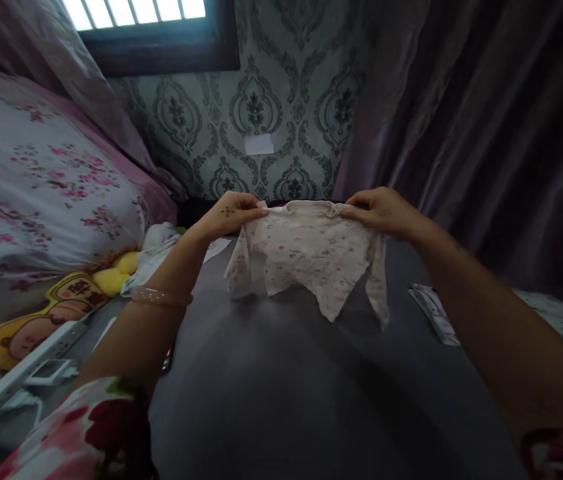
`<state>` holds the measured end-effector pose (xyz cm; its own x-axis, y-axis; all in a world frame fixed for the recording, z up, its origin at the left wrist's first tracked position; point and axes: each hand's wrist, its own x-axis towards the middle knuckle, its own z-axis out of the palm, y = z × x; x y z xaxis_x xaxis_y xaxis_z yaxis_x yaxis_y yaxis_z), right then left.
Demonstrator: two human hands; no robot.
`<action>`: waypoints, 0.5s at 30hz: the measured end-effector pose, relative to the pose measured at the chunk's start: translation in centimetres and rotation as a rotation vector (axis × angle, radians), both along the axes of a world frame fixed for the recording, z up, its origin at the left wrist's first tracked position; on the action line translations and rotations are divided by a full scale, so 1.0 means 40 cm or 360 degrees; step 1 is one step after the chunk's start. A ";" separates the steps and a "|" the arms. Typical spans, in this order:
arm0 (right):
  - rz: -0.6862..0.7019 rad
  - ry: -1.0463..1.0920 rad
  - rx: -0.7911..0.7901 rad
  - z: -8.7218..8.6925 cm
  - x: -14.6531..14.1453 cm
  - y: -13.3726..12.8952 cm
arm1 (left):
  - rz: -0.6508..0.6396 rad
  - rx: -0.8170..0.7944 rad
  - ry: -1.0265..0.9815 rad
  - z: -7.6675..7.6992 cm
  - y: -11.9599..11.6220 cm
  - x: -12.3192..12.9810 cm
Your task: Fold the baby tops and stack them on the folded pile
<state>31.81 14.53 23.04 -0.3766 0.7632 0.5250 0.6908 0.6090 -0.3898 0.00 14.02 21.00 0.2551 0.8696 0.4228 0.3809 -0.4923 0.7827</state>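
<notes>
A small pale long-sleeved top [311, 250] with a faint print hangs upright by its shoulders above a dark grey sheet [261, 400]. My left hand [231, 213] pinches the shoulder on the left, thumb and fingers pressed together on the cloth. At the opposite shoulder, beside the neckline, my right hand [378, 210] grips the fabric the same way. Both sleeves dangle, and the lower hem falls unevenly to a point near the middle.
Floral bedding [51, 180] and a yellow cartoon cushion [31, 333] lie at the left, near a white power strip [21, 373]. Folded cloth [436, 313] rests at the right. Behind are a patterned wall [256, 100] and purple curtains [441, 133].
</notes>
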 end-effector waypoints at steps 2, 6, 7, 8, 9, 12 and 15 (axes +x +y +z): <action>-0.0061 -0.0061 -0.0034 0.004 0.000 -0.007 | -0.0034 -0.0039 0.0075 0.003 -0.004 -0.001; 0.0079 -0.0076 -0.0468 0.016 0.023 -0.051 | -0.0079 -0.0124 -0.0102 0.019 -0.036 -0.016; 0.0147 -0.0027 -0.0580 0.019 0.030 -0.060 | -0.0103 -0.0136 -0.0169 0.022 -0.041 -0.021; 0.0200 0.0024 -0.0659 0.020 0.035 -0.066 | -0.0118 -0.0140 -0.0205 0.023 -0.043 -0.025; 0.0223 0.0059 -0.0697 0.021 0.038 -0.068 | -0.0126 -0.0144 -0.0185 0.022 -0.041 -0.026; 0.0172 0.0002 -0.0635 0.017 0.033 -0.056 | -0.0074 -0.0111 0.0077 0.012 -0.017 -0.015; 0.0235 -0.0021 -0.0600 0.008 0.022 -0.041 | -0.0026 0.0008 0.0054 0.001 0.005 0.009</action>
